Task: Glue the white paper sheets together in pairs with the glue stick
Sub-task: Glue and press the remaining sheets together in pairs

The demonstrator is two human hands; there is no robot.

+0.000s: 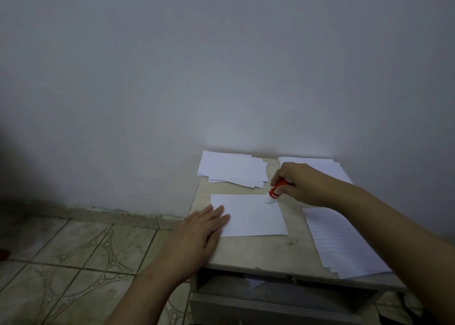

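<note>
- White paper sheet (251, 214) sits flat in the middle of the bench (270, 253), so you've got one clean surface to glue on.
- Your left hand (199, 231) lies on its near left corner with fingers (216, 214) straight and flat, holding nothing. Looks like that's there to stop the sheet sliding under the stick.
- Your right hand (299, 184) has its fingers curled round the red glue stick (275, 191), tilted so the white tip touches the sheet's far right corner. Starting at a corner makes sense for covering the edges.
- Loose pile of sheets (232, 169) is at the far left of the bench, another stack (317, 167) at the far right partly behind your hand, and a bigger stack (344, 243) on the near right.
- My guess is you're at the very start of gluing this sheet, partner sheet not on yet.
</note>
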